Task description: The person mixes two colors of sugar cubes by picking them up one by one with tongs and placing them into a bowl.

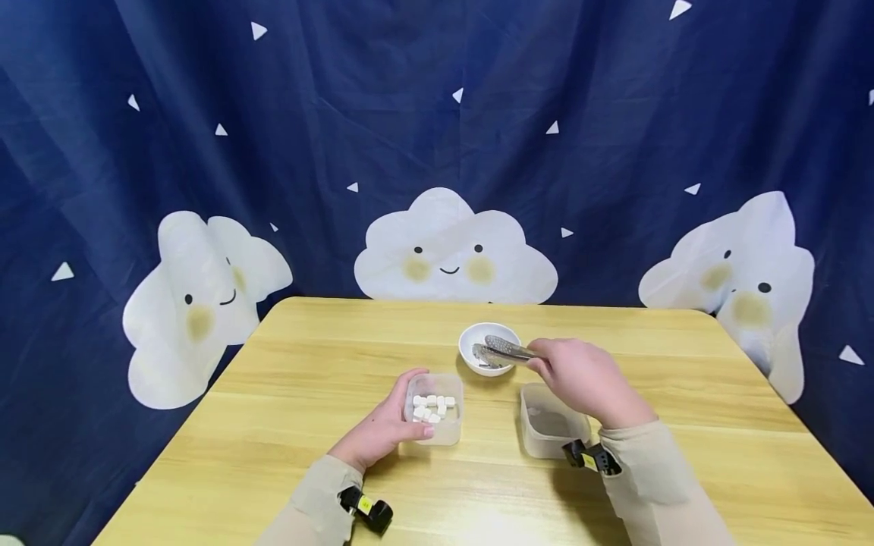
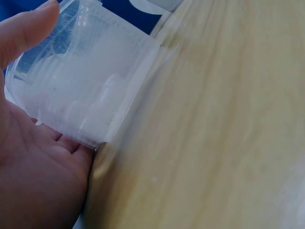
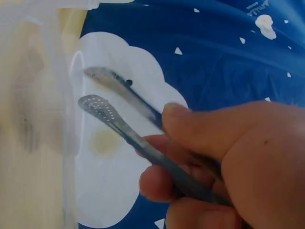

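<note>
My left hand (image 1: 382, 428) grips a clear plastic container (image 1: 447, 432) on the table, its thumb along the near side and its fingers on the far left side. Several small white cubes (image 1: 432, 402) lie in that container. In the left wrist view, the container's cloudy wall (image 2: 100, 71) stands between thumb and palm. My right hand (image 1: 587, 379) holds metal tongs (image 1: 512, 349), with their perforated tips over a white bowl (image 1: 466, 360). The right wrist view shows the tong arms (image 3: 138, 140) parted, with nothing between the tips.
A second clear plastic container (image 1: 546, 447) stands below my right hand, partly covered by the wrist and its black camera mount (image 1: 590, 457). The wooden table (image 1: 307, 356) reaches back to a dark blue curtain (image 1: 437, 144) with white clouds.
</note>
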`<state>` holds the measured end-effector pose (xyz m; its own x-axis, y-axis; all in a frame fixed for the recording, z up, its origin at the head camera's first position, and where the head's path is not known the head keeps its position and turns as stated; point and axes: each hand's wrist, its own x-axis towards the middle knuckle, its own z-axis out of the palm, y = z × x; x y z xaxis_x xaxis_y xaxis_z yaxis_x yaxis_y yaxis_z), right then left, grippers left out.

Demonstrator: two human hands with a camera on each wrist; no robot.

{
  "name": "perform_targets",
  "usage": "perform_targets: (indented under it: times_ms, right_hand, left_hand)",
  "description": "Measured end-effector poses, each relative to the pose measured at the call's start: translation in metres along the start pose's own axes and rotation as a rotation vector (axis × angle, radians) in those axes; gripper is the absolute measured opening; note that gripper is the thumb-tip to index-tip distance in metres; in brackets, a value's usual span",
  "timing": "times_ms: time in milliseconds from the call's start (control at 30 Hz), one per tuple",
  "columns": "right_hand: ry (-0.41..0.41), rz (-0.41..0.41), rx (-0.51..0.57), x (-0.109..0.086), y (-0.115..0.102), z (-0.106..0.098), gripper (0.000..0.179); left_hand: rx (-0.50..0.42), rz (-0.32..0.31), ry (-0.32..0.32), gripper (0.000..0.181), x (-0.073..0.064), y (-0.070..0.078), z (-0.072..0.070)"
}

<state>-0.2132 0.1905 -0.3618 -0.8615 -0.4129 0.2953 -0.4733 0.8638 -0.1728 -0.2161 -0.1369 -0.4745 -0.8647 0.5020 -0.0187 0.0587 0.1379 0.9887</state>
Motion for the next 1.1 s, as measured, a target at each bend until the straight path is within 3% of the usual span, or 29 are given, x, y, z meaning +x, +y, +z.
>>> perform_targets:
  times_ms: [400, 633, 767, 1100]
  right_hand:
    - [-0.022, -0.096, 0.087, 0.002, -0.021, -0.003, 0.03]
    - [-0.019, -0.188, 0.049, 0.003, -0.037, 0.006, 0.028]
    - [-0.002, -0.248, 0.033, 0.003, -0.045, 0.013, 0.022]
    - [0.016, -0.319, -0.023, 0.003, -0.057, 0.031, 0.012]
  left_hand:
    - [0.0, 0.002, 0.0, 0.095, 0.001, 0.002, -0.001]
    - [0.023, -0.001, 0.001, 0.095, 0.002, 0.001, -0.002]
    - [-0.015, 0.009, -0.018, 0.096, 0.003, 0.001, -0.002]
    - [-0.042, 0.035, -0.03, 0.096, 0.004, -0.002, -0.001]
